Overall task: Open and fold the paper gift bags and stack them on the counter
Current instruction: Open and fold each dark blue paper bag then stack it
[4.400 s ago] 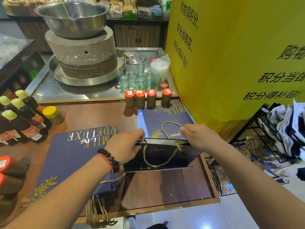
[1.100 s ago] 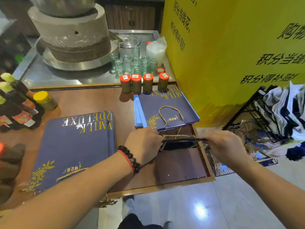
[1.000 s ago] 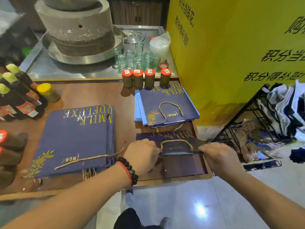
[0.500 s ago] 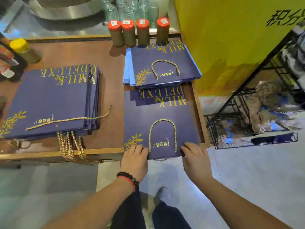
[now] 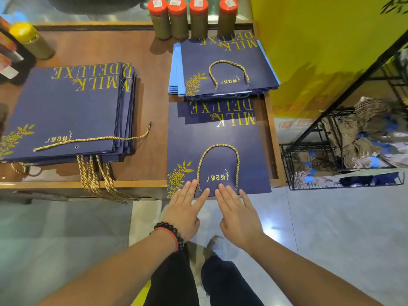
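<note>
Cut off and covered near the flat bag

The flat bag [image 5: 217, 149] hides its far edge under the small stack [image 5: 223, 69]; beyond, four red-capped jars [image 5: 192, 17] are cropped.

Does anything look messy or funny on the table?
Yes. On the big stack of bags at the left, the top bag's gold cord lies stretched out loose, one hole empty. More cords dangle over the table's edge.

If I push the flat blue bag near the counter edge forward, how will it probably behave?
The flat bag likely slides easily: its surface shows a sheen under the light and it lies flat on the counter. It looks thin and light, so it may bend if lifted by one edge. Its near edge overhangs slightly under both hands, so pulling back could tip it off.
</note>
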